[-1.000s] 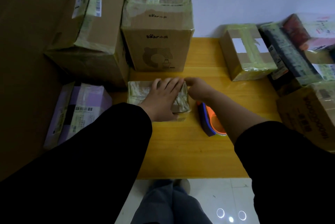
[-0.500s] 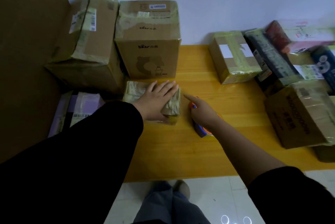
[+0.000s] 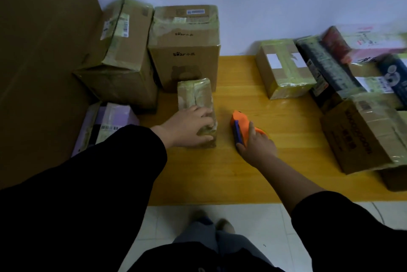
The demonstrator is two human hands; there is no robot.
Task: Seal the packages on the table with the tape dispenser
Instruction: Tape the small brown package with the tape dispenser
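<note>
A small taped package (image 3: pixel 195 95) lies lengthwise on the yellow wooden table (image 3: pixel 253 175), pointing away from me. My left hand (image 3: pixel 189 126) grips its near end, fingers curled over the top and right side. To its right an orange and blue tape dispenser (image 3: pixel 241 124) sits on the table. My right hand (image 3: pixel 256 148) holds the dispenser from behind, thumb on the blue side and fingers over the orange body.
Two large cardboard boxes (image 3: pixel 187 47) stand at the back left against the wall. A purple package (image 3: pixel 105 126) lies at the left edge. Several taped boxes (image 3: pixel 284 67) and a big carton (image 3: pixel 361 137) crowd the right side. The table's front edge runs above a tiled floor.
The small package has been turned from crosswise to lengthwise under my left hand. My right hand has left the package and closed round the tape dispenser. The camera has moved back and up.
</note>
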